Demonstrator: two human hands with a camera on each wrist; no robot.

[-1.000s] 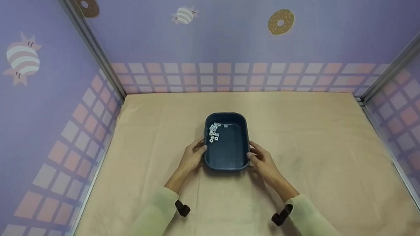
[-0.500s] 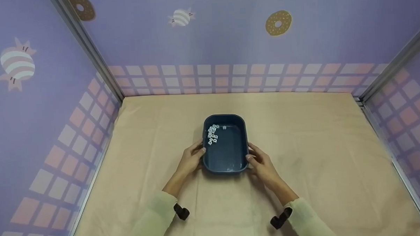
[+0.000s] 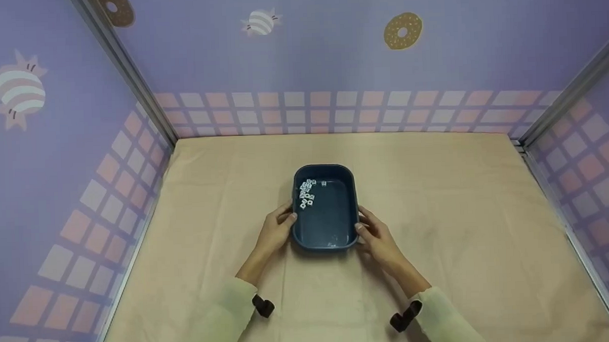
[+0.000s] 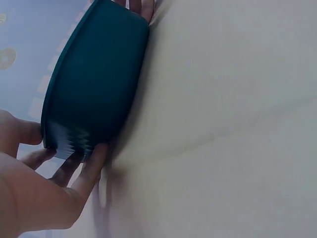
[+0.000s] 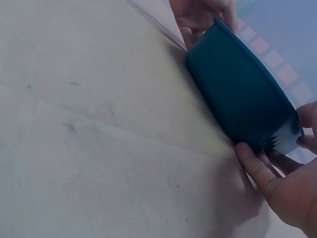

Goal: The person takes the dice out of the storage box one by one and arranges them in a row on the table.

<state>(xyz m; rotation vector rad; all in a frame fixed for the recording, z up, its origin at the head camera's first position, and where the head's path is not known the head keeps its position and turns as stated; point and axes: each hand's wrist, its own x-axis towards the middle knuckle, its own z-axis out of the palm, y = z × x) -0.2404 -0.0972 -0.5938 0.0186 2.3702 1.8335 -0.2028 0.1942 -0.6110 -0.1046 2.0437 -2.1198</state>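
My left hand (image 3: 275, 232) grips the left side of the tray (image 3: 326, 221), thumb at its upper edge, and my right hand (image 3: 382, 239) grips its right side the same way. Inside the tray, small white cubes (image 3: 310, 197) cluster along its left side toward the far end, a single cube (image 3: 323, 183) just beside them. Under the tray spreads the surface (image 3: 427, 202); whether they touch I cannot tell. Beyond the tray stands a patterned wall (image 3: 325, 54).
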